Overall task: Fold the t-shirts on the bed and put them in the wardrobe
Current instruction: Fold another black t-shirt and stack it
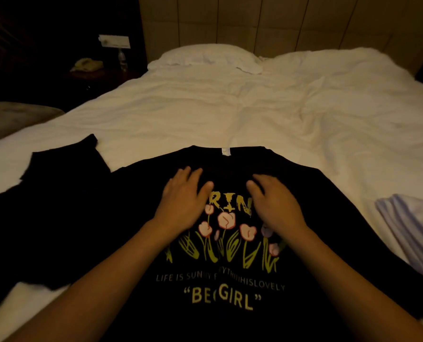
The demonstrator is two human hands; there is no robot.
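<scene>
Palms down on the black t-shirt point(316, 218), which lies face up and spread across the near end of the bed point(205, 107). My left hand point(183, 201) and right hand point(274, 206) rest side by side on its chest, just below the collar, fingers point(193, 174) flat and released, gripping nothing. Between them shows the yellow lettering above printed tulips. The left sleeve point(65, 161) reaches out over the white sheet. A pale striped garment point(412, 230) sits at my right, beside the shirt.
</scene>
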